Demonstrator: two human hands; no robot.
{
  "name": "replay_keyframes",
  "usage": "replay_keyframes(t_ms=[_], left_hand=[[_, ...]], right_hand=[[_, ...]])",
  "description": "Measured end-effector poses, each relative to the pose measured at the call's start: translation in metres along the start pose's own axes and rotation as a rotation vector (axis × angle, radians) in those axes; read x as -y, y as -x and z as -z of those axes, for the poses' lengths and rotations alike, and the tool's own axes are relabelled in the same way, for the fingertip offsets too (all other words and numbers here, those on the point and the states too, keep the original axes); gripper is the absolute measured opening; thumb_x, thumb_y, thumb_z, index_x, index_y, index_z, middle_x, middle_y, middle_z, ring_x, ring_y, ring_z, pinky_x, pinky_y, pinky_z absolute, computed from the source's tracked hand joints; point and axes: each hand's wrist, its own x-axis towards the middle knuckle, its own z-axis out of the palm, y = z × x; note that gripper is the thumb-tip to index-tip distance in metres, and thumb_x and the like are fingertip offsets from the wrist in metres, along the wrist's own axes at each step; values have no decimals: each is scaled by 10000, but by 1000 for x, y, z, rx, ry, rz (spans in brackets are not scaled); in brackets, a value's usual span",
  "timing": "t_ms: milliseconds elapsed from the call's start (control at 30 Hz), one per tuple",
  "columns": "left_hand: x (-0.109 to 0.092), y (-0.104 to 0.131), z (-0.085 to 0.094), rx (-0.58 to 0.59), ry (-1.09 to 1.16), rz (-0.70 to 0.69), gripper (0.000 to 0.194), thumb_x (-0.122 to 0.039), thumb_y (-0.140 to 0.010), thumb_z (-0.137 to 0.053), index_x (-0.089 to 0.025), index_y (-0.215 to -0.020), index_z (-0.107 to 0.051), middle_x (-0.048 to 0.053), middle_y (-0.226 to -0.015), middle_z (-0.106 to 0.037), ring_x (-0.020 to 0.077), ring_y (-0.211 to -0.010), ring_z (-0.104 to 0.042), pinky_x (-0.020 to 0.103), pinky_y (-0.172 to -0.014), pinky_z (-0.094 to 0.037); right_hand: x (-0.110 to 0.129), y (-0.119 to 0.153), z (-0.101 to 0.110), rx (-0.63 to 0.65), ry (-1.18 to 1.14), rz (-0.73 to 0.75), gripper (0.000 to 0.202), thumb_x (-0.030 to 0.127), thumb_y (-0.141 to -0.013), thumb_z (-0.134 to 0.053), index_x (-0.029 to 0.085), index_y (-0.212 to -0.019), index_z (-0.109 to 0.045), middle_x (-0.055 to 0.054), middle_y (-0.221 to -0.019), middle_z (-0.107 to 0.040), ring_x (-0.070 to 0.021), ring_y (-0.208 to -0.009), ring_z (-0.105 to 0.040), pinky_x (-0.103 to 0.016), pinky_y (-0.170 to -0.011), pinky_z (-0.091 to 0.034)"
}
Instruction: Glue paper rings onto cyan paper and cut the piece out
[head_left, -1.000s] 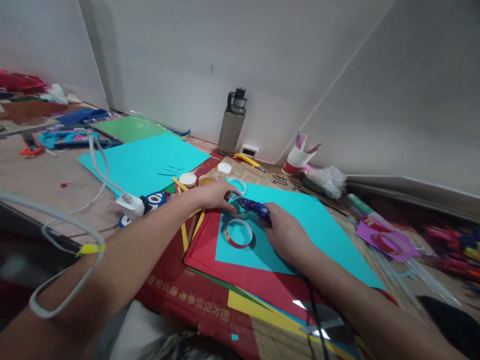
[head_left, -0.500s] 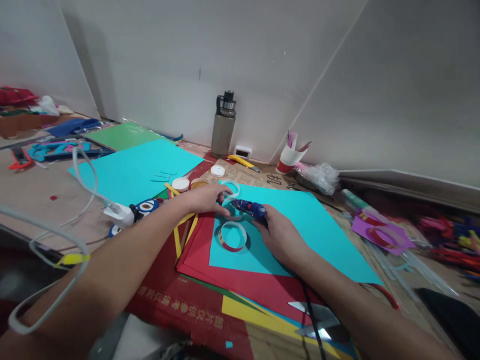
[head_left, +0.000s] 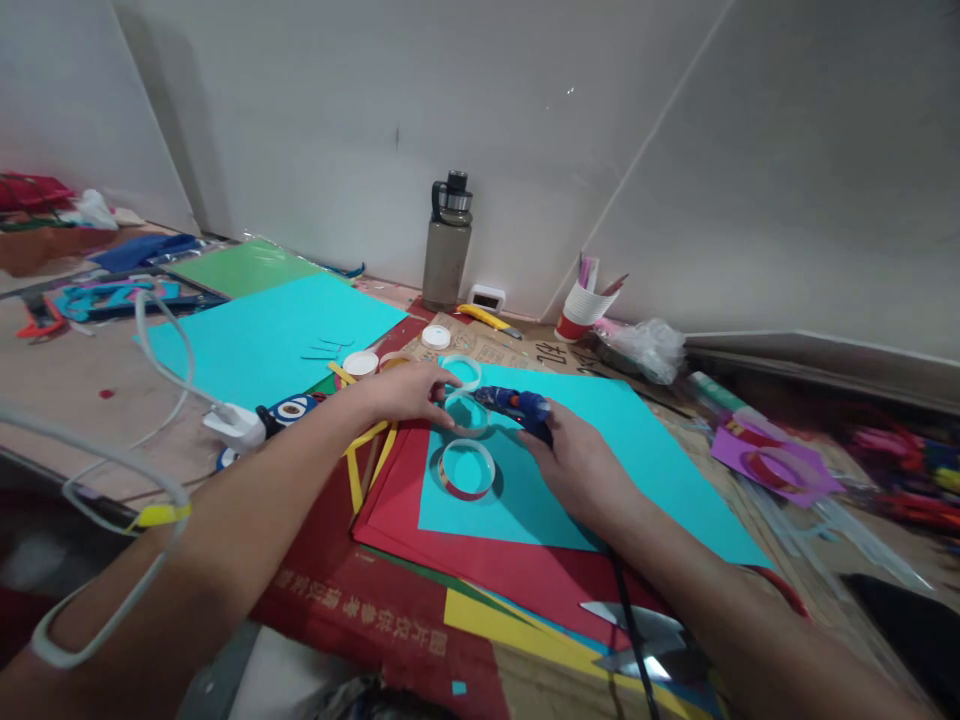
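My right hand (head_left: 581, 465) is wrapped around a blue hot glue gun (head_left: 521, 405), its nozzle pointing left at the rim of a paper ring (head_left: 474, 434). My left hand (head_left: 411, 392) pinches the left side of that ring with thumb and fingers. Another white ring (head_left: 474, 362) stands just behind it, and a red-and-white paper ring (head_left: 465, 495) stands in front. These rings are on a cyan sheet (head_left: 592, 440), which lies over red sheets (head_left: 480, 565). Whether glue is coming out is too small to tell.
Scissors (head_left: 645, 640) lie under my right forearm, beside the gun's black cord (head_left: 634, 635). Behind stand a bottle (head_left: 447, 260), a yellow cutter (head_left: 487, 319) and a paper cup of pens (head_left: 581, 310). A white cable (head_left: 187, 490) loops across my left arm to a plug (head_left: 234, 425).
My right hand and the glue gun have shifted slightly to the right, the nozzle moving away from the ring's middle towards its right rim. My left hand stays at the ring.
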Motion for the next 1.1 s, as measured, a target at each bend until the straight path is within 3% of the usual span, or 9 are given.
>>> replay_keyframes(t_ms=[167, 467, 567, 767, 1100], left_hand=[[-3, 0, 0, 14, -25, -29, 521, -495, -709, -689, -228, -1154, -637, 0, -872, -633, 143, -764, -550, 218, -614, -314], [2, 0, -1, -5, -10, 7, 567, -480, -655, -740, -209, -1140, -628, 20, -923, -638, 157, -788, -577, 220, -614, -353], [4, 1, 1, -55, 27, 94, 527, -367, -617, -776, -194, -1094, -630, 11, -857, -664, 155, -757, -600, 217, -598, -371], [-8, 6, 8, -56, 178, 409, 123, -245, -755, -579, -164, -825, -639, 13, -609, -647, 142, -511, -600, 218, -473, -394], [-28, -10, 13, -165, 392, 647, 144, -204, -792, -537, -120, -713, -623, 45, -542, -612, 110, -447, -524, 198, -428, -345]], right_hand=[[4, 0, -2, 16, 99, 31, 136, 275, -908, -504, 182, -990, -560, -96, -960, -647, -234, -871, -609, -303, -704, -409], [1, 5, 0, 2, 104, 28, 170, 274, -910, -493, 173, -1030, -560, -101, -983, -645, -233, -880, -610, -305, -704, -416], [-1, 4, 0, 2, 53, -6, 216, 290, -904, -503, 157, -1063, -565, -114, -1004, -650, -239, -890, -612, -313, -718, -428], [4, 3, 7, 4, -81, -31, 255, 273, -902, -508, 158, -1121, -572, -118, -1067, -661, -246, -962, -614, -325, -779, -439], [5, 0, 23, 24, -116, -49, 262, 239, -882, -542, 162, -1126, -599, -127, -1062, -685, -243, -971, -639, -293, -753, -442]])
